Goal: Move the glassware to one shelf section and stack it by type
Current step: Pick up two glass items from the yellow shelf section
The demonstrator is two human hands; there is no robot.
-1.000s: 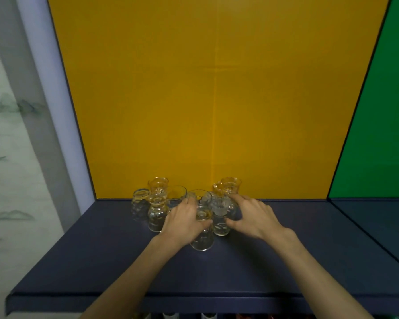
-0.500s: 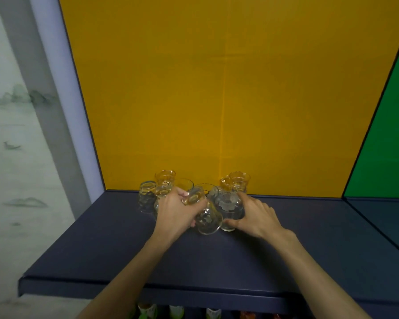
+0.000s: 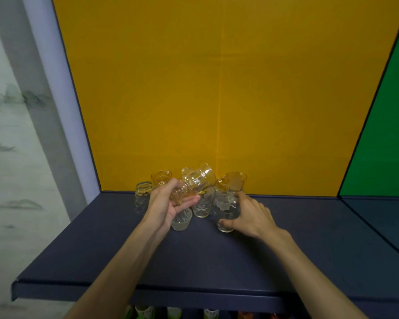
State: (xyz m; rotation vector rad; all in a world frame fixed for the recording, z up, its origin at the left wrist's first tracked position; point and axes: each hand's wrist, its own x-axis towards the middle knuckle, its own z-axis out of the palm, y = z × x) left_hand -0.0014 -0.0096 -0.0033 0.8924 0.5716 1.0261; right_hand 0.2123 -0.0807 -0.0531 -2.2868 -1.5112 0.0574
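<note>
Several pieces of glassware stand bunched at the back of the dark blue shelf (image 3: pixel 194 261), against the yellow back panel (image 3: pixel 217 88), so the gathering into one section looks largely done and the sorting by type is, I judge, the step in hand.

The largest piece in play is the stemmed glass (image 3: pixel 197 184), lifted off the shelf and tipped on its side, bowl pointing right. The left hand (image 3: pixel 165 206) holds it at the narrow foot end, fingers (image 3: pixel 189 201) curled under it. Glass like this is rigid, smooth and brittle; held only at the foot it may twist or slip, so a grip round the bowl would probably be steadier.

The frosted-pattern tumbler (image 3: pixel 226 210) stands upright on the shelf, the right hand (image 3: pixel 251 215) wrapped round its side, thumb low near the base. It looks thick-walled and fairly heavy, so the mid-wall is a sound hold.

The small ribbed cup (image 3: pixel 181 219) sits just beside the left palm, partly covered by it.

Behind the hands, clear walls overlap, so I cannot count the rear glasses or tell which are already nested. Below the shelf edge, only the tops of some items show.
</note>
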